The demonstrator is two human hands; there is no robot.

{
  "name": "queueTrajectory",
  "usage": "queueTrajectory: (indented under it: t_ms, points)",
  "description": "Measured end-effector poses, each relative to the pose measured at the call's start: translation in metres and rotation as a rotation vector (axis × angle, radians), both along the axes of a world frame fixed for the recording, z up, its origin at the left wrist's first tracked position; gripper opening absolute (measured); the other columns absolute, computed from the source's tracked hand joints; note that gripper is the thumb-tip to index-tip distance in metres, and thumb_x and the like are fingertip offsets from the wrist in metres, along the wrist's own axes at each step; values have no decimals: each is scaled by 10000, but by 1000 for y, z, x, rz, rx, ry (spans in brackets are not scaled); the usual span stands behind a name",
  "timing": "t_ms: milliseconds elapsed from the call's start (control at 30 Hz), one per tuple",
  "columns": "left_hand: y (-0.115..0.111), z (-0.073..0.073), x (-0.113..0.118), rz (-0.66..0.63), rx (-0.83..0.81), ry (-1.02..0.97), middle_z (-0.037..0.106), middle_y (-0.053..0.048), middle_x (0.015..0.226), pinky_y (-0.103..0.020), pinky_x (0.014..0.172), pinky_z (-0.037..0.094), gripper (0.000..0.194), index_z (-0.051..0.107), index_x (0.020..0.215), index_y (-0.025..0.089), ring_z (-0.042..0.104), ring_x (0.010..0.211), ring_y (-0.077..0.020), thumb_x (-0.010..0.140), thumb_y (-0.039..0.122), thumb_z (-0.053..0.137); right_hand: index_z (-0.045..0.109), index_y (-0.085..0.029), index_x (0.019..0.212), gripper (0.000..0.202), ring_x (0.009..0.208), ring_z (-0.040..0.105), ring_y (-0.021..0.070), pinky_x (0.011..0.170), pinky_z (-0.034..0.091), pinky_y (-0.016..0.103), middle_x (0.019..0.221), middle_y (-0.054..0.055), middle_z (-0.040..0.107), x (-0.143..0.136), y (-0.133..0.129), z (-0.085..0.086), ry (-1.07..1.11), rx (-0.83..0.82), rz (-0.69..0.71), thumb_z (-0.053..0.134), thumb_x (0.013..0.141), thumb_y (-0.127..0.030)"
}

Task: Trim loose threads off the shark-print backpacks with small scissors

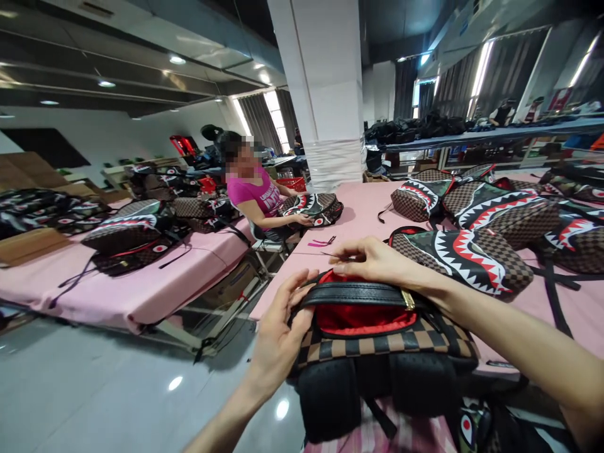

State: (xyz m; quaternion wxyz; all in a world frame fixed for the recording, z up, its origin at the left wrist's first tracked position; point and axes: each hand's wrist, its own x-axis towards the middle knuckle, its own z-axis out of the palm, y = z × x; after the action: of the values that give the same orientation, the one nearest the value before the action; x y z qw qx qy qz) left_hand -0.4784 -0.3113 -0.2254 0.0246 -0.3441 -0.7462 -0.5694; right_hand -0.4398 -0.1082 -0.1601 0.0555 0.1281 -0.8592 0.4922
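A brown-and-black checkered backpack [377,343] with a red lining [368,318] sits in front of me, its top opening unzipped and its black padded straps toward me. My left hand [283,321] grips the left edge of the opening, thumb on the near side of the black handle [353,294]. Above the far rim, my right hand [377,259] is closed with bent fingers around a thin, dark, pointed tool [325,253]; its exact kind is hard to see. A gold zipper pull [408,301] hangs at the opening's right end.
Several shark-mouth backpacks [472,258] lie on the pink table [358,207] to the right. Pink strips [321,243] lie beyond my hands. Opposite, a seated person in a pink shirt [255,198] handles another backpack [314,211]. A second pink table [189,270] bears more bags.
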Motion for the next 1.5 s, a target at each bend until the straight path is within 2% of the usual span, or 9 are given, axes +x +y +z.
queueTrajectory:
  t_ms: [200,533,700,800,867,1067,1267,1400,1500]
  points:
    - [13,7,-4,83,0,47,624,-61,1091,-321,959,419,458,429,1238,189,579,1035,-177,824,381,475,650,-170,735,389,583,499,117,533,382,225,626,-9,596,11,16,7,-178,-4,4,598,710,-554]
    - [31,10,-41,-9,-49,77,570,-85,1196,-384,972,397,490,470,1208,188,562,1056,-227,814,480,470,670,-134,923,383,748,584,153,646,426,237,817,25,669,56,68,8,1,39,-216,670,681,-431]
    - [36,32,-32,-3,-37,802,582,-49,1155,-384,944,408,312,540,1141,281,525,1099,-223,830,294,527,657,-136,776,259,698,560,134,664,425,244,744,13,637,79,65,-19,65,-164,-411,665,675,-375]
    - [47,55,-20,-150,-270,1281,580,-42,1177,-446,985,341,260,612,1047,294,443,1188,-260,800,226,573,636,-136,714,242,632,532,116,632,415,237,682,-5,606,74,55,-28,73,-325,-477,705,617,-347]
    - [61,67,-14,-212,-410,1366,553,-59,1227,-467,971,337,176,650,945,253,413,1210,-281,804,206,557,629,-133,685,255,592,507,104,599,400,229,638,-14,585,68,52,-30,55,-396,-451,724,590,-350]
    - [101,81,-5,-210,-709,907,664,-61,792,-259,582,375,323,684,747,189,582,687,-179,856,384,450,617,-129,658,303,577,471,94,576,371,222,607,-19,551,60,60,-40,88,-529,-427,731,595,-402]
    - [113,86,-5,-190,-805,492,611,-23,590,-245,531,308,463,638,612,171,522,563,-159,830,505,403,638,-132,790,320,636,518,118,630,404,248,697,4,592,67,66,-48,58,-568,-403,693,656,-417]
    - [115,85,-8,-239,-747,529,663,-38,717,-258,599,389,413,683,721,181,577,660,-175,839,467,410,628,-173,923,366,845,556,162,788,415,279,905,19,630,71,60,-44,169,-383,-434,735,615,-341]
    - [100,85,-6,-286,-480,874,640,-78,1066,-320,834,419,283,685,883,202,572,961,-211,849,361,453,628,-170,912,309,849,559,173,786,420,290,898,26,631,69,59,-39,274,-279,-424,688,672,-356]
